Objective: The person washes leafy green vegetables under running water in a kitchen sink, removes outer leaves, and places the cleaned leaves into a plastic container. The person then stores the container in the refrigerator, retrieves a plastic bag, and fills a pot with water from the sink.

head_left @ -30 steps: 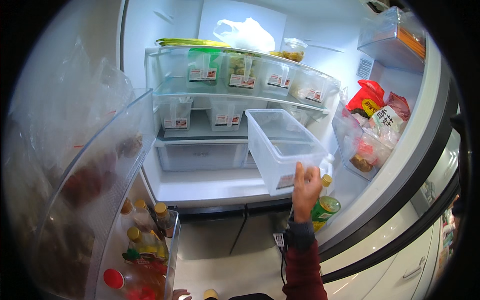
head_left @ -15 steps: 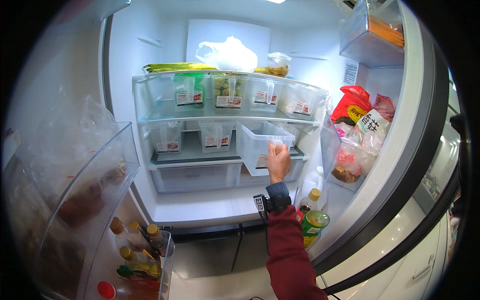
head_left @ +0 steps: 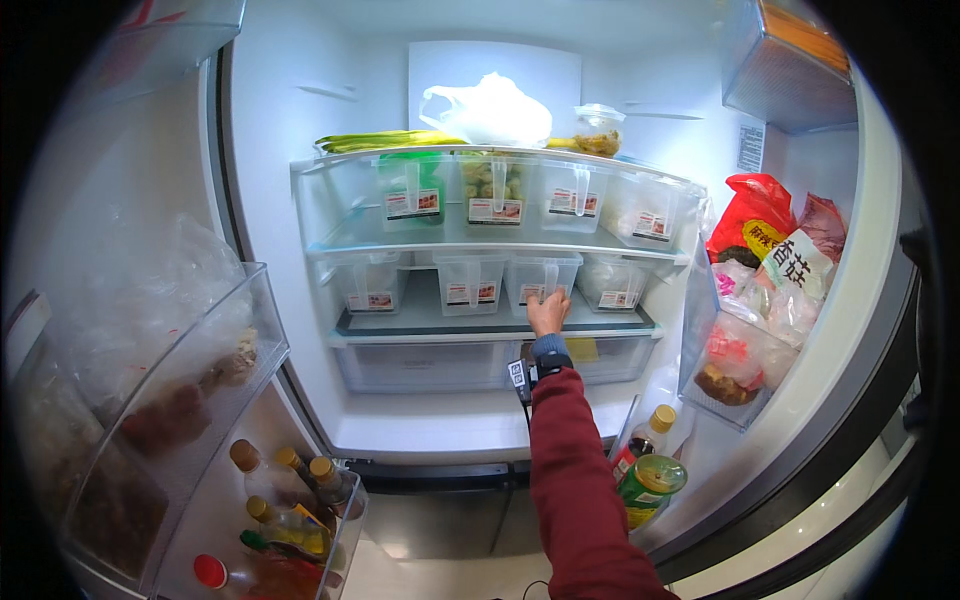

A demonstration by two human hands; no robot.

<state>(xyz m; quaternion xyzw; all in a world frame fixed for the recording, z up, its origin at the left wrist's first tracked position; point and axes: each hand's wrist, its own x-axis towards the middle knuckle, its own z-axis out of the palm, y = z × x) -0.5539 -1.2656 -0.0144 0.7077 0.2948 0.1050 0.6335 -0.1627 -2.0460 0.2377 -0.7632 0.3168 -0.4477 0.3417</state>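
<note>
My right hand reaches into an open fridge, its sleeve dark red. Its fingers are apart and rest against the lower front of a clear plastic storage bin with a front handle and a label. That bin stands on the lower shelf, between a similar clear bin on its left and a bin with whitish contents on its right. Another clear bin stands at the shelf's left end. My left hand is out of view.
Above, a glass shelf carries several more bins. A white plastic bag and green stalks lie on top. Clear drawers sit below. Door racks hold bottles at left, and food packets and a green-labelled jar at right.
The bin that my right hand gripped by its handle, tilted and partly pulled out, has gone back onto the lower shelf and stands level. The view has shifted slightly.
</note>
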